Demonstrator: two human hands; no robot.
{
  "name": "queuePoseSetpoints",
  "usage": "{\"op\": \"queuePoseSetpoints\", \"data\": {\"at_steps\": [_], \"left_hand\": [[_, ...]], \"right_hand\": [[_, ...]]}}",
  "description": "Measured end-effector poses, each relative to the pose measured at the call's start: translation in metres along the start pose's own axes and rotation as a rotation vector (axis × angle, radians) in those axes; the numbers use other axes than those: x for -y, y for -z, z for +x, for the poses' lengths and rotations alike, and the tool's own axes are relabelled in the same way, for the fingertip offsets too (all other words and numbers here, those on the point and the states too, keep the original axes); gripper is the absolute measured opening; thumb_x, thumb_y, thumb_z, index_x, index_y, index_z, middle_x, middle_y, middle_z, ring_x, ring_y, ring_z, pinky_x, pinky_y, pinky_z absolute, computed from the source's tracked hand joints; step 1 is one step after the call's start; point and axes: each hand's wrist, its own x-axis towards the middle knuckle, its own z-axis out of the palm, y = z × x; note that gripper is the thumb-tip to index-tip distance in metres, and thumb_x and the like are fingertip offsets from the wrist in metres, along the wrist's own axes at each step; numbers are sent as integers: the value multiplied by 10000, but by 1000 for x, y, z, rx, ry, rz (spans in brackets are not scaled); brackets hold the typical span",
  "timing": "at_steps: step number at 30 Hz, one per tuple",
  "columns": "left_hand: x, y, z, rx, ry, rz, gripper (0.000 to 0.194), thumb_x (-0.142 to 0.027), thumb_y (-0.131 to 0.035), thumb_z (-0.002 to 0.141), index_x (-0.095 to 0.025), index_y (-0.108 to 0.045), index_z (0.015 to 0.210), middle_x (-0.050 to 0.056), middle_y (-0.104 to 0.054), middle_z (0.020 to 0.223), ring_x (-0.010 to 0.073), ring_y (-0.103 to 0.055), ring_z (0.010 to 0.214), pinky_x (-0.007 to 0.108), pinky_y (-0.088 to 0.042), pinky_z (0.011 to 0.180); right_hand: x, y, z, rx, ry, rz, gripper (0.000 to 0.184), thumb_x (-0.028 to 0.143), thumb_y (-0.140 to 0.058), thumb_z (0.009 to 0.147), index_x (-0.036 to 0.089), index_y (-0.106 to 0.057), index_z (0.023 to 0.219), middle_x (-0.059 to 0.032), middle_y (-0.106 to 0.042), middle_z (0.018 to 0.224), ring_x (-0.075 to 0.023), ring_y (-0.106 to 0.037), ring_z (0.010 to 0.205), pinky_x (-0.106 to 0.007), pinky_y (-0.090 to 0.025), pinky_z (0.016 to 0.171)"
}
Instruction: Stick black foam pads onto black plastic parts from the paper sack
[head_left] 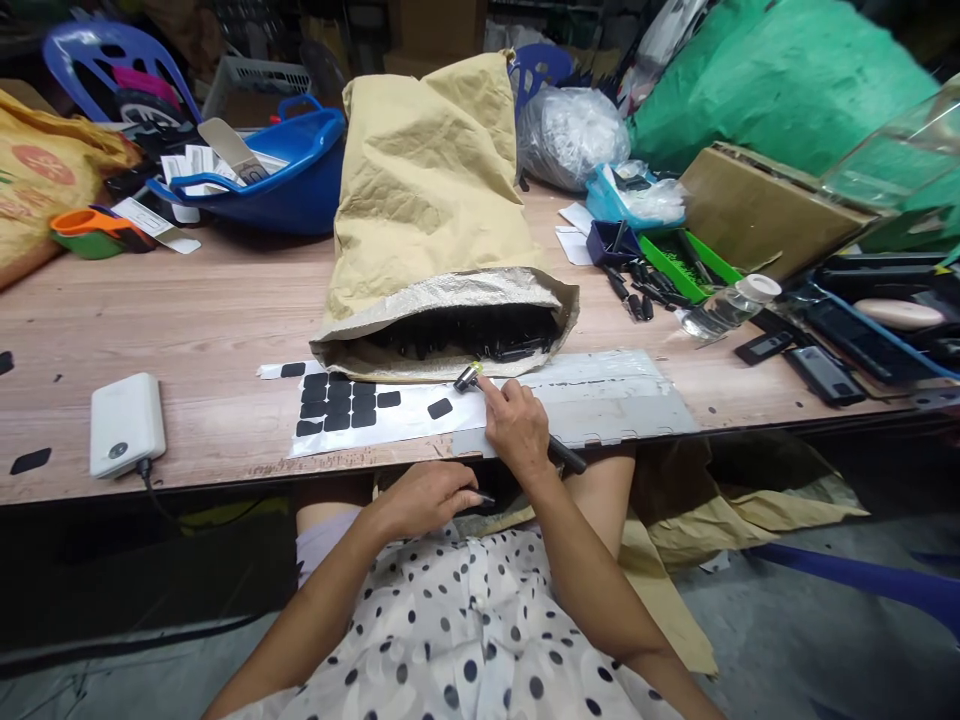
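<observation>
My right hand [517, 425] is closed round the black handle of a small hammer [568, 455], its index finger stretched along the shaft. The hammer's short metal head lies over the white sticker sheet just in front of the paper sack. Below the table edge, over my lap, my left hand [431, 497] pinches a small black piece [480, 498], mostly hidden by the fingers. Rounded black stickers [339, 405] sit in rows on the white sheet [405, 420]. The brown paper sack [435, 180] lies with its mouth towards me, showing many black parts [480, 330] inside.
At the left are a white power bank [127, 425] with a cable and a blue basin [285, 190] of boxes. To the right stand a green tray [686, 262], a clear bottle [731, 308] and loose black parts [637, 290]. A grey board [615, 400] lies along the front edge.
</observation>
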Motion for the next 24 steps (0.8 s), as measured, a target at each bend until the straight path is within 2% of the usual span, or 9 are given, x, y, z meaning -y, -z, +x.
{"op": "queuePoseSetpoints", "data": {"at_steps": [4,7,11,13,16,18,19,22,24], "left_hand": [[12,-29,10,34,379,155,226,-286,-507,963,-173,-703,960,145,-737,997,338,-700,979,390,-491,808],[22,-44,17,45,541,182,283,-231,-482,974,-168,-681,1166,181,-706,1203,355,-674,1133,393,-503,864],[19,-42,15,83,541,132,342,-163,-516,916,-156,-662,1226,201,-679,1264,368,-649,1180,411,-488,896],[10,-31,11,128,485,88,269,-210,-568,892,-156,-704,1117,169,-728,1120,348,-680,1089,395,-486,871],[-2,-5,11,135,289,-90,201,-331,-582,892,-195,-717,956,56,-728,850,241,-691,816,319,-494,736],[-1,17,20,-68,192,-205,228,-375,-552,898,-201,-698,917,27,-695,794,199,-650,716,301,-495,688],[4,28,27,-255,186,-210,234,-379,-541,897,-199,-690,917,32,-689,816,196,-642,718,309,-505,703],[29,57,56,-862,290,3,209,-330,-574,858,-189,-682,969,89,-677,968,241,-651,843,374,-524,820],[49,70,76,-1088,401,124,192,-286,-594,829,-178,-686,958,130,-668,972,297,-648,935,423,-518,873]], "right_hand": [[0,1,1,1,8,0,427,181,-491,968,277,-636,1358,-79,-542,907,-216,-427,832,-314,-305,695],[0,1,1,-2,8,-7,424,183,-490,969,274,-638,1356,-78,-543,908,-215,-428,836,-311,-307,701],[0,0,1,5,7,-14,442,170,-498,956,274,-631,1365,-75,-543,911,-213,-429,839,-309,-310,712],[1,0,1,17,4,-14,451,168,-500,952,277,-626,1371,-76,-542,915,-216,-429,847,-310,-311,713],[1,0,1,35,-9,-6,462,172,-504,947,278,-615,1382,-80,-538,925,-219,-428,855,-310,-311,707],[1,0,1,42,-12,6,469,168,-507,941,280,-612,1385,-82,-538,929,-220,-429,858,-309,-314,704],[1,1,1,42,-12,13,471,164,-508,938,280,-614,1382,-82,-539,931,-220,-431,857,-308,-316,704],[2,2,1,34,-12,27,464,155,-511,932,278,-627,1364,-83,-544,930,-220,-437,855,-305,-321,703],[2,2,2,31,-13,31,461,152,-514,927,275,-632,1355,-83,-544,926,-222,-439,857,-305,-326,706]]}}
